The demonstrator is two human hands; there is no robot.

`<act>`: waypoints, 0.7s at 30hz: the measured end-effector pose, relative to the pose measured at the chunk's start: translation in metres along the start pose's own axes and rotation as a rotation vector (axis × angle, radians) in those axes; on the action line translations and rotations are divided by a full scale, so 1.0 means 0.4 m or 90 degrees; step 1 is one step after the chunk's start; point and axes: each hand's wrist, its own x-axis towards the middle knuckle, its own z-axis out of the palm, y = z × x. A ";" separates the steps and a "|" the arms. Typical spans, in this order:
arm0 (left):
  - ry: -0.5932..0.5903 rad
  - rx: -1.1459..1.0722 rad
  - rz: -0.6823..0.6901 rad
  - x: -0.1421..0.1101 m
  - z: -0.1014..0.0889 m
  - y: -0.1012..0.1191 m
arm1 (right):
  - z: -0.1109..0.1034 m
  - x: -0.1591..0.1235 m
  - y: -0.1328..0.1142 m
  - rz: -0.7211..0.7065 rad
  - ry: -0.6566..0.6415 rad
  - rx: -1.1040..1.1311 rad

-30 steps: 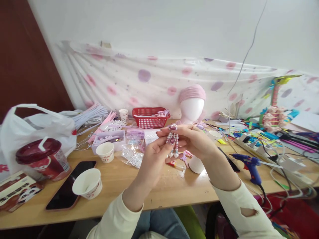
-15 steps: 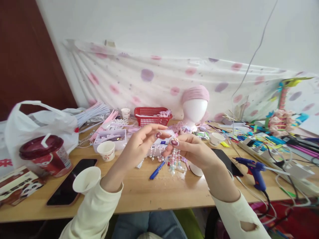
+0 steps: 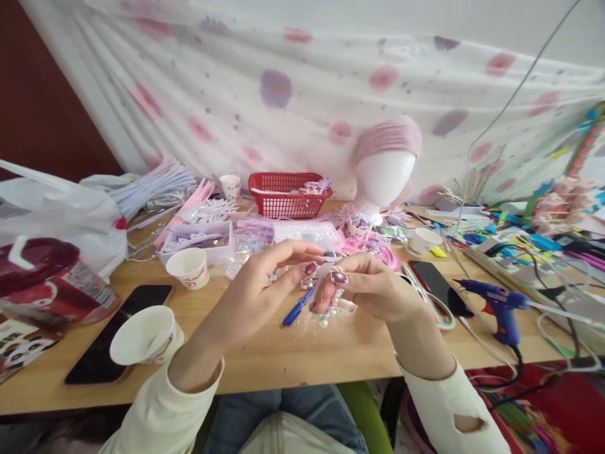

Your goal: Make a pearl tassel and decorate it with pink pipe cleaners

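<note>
My right hand (image 3: 373, 291) is closed around a dangling string of pearl and pink beads (image 3: 331, 308), held just above the wooden table (image 3: 293, 353). My left hand (image 3: 258, 293) is right beside it, thumb and forefinger pinched near the top of the beads (image 3: 308, 272), the other fingers loosely curled. A blue pen (image 3: 297, 308) lies on the table under the hands. Both sleeves are cream; the right one has a hole.
Paper cups (image 3: 144, 334) (image 3: 189, 268), a black phone (image 3: 120, 328), a red lidded tub (image 3: 45, 284) and a white bag (image 3: 61, 214) stand left. A red basket (image 3: 286, 195), bead boxes (image 3: 307, 233) and a foam head (image 3: 385, 170) are behind. A blue glue gun (image 3: 501, 302), second phone (image 3: 437, 284) and cables lie right.
My hands have dropped from chest height to just above the table with the beads. My left hand let go, then came back to pinch near them. The camera tilted down.
</note>
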 end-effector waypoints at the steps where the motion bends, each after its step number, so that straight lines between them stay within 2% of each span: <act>1: -0.029 0.014 0.004 0.002 0.001 -0.006 | -0.005 0.006 0.007 0.012 -0.011 0.043; 4: -0.082 0.059 0.004 0.008 0.003 -0.026 | -0.021 0.020 0.028 0.048 -0.035 0.141; 7: -0.044 0.155 0.031 0.016 0.007 -0.051 | -0.034 0.026 0.048 0.092 -0.018 0.186; 10: 0.008 0.256 0.125 0.025 0.012 -0.080 | -0.040 0.029 0.063 0.110 0.002 0.222; 14: 0.031 0.342 0.230 0.033 0.015 -0.110 | -0.039 0.034 0.075 0.120 0.005 0.258; 21: 0.071 0.443 0.271 0.034 0.014 -0.121 | -0.039 0.040 0.086 0.141 -0.016 0.310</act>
